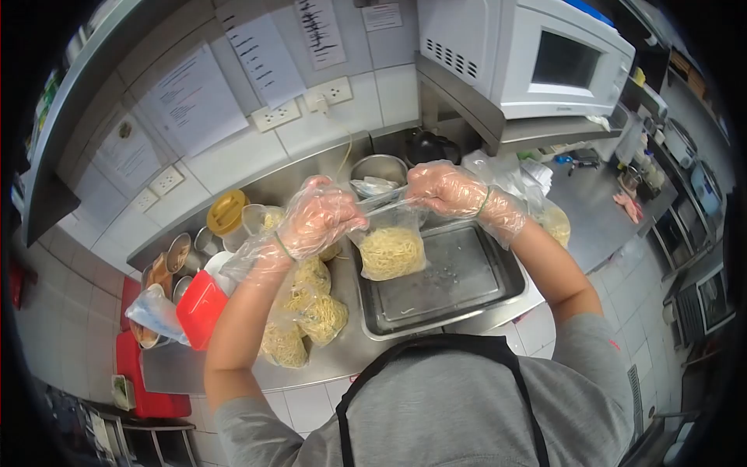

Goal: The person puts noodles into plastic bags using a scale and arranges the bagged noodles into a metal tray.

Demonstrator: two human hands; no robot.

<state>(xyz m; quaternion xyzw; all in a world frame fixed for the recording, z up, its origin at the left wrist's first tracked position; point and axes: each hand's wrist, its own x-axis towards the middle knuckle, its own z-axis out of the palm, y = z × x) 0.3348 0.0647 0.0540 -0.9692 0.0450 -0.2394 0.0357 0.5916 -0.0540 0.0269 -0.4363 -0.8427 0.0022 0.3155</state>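
Both hands up mid-frame, apart, gripping opp. ends of the same plastic: L hand (323, 218) just L of ctr, R hand (445, 189) a bit R & higher, each w/ fingers curled shut on the mouth of a clear noodle bag (393, 253), its top pulled taut btwn them. Both wear clear plastic gloves w/ a green band (483, 201) round the R wrist & a similar one on the L. The bag, w/ a block of pale yellow noodles at its bottom, hangs approx. ctr of frame, over the upper L part of a metal tray (475, 272); can't tell if it's touching. Tray is wet, w/ drops in the middle. L of tray, more bagged noodles (323, 317) sit in a cluster on the steel tabletop (183, 372), lower L of ctr. Further L: red container (201, 310), tilted, & next to it a bluish plastic bag (156, 313). Above those, a jar w/ yellow lid (227, 212). Just above the hands, a metal pot (379, 170) w/ sth. plastic-wrapped inside, & a black pan (430, 148) to its R. Crumpled clear plastic (537, 180) lies R of the R hand. Upper R, white microwave (564, 70) on a steel shelf (564, 134); upper L, paper sheets (189, 97) on the tiled wall, w/ white sockets (328, 93) below.
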